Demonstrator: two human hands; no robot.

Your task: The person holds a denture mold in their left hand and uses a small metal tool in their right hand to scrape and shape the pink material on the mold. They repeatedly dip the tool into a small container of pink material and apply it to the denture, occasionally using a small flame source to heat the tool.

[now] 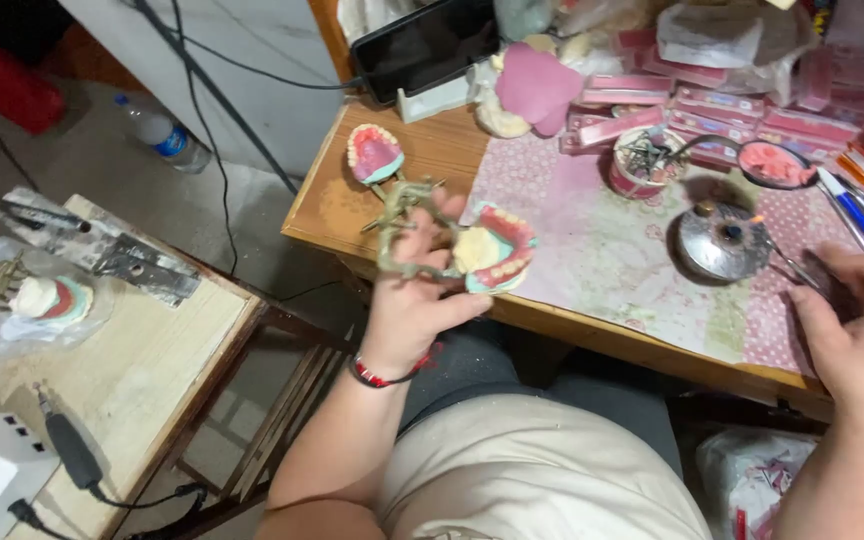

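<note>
My left hand (414, 300) grips a brass-coloured dental articulator (404, 225) that carries a denture model (497, 252) with pink gums and pale teeth, held over the near edge of the wooden table (324, 215). A second pink denture half (375, 155) sticks up at the articulator's far end. My right hand (857, 310) rests at the table's right side with curled fingers, beside a thin metal tool (792, 268); whether it holds the tool I cannot tell. A small round metal burner (722, 240) with a tiny flame stands just left of that hand.
Pink boxes (722, 105), a pink cup of tools (642, 160), a dish of pink wax (774, 163) and a phone on a stand (427, 45) fill the table's back. A low side table (152, 350) at left holds another articulator in a bag (42, 300) and a handpiece (72, 450).
</note>
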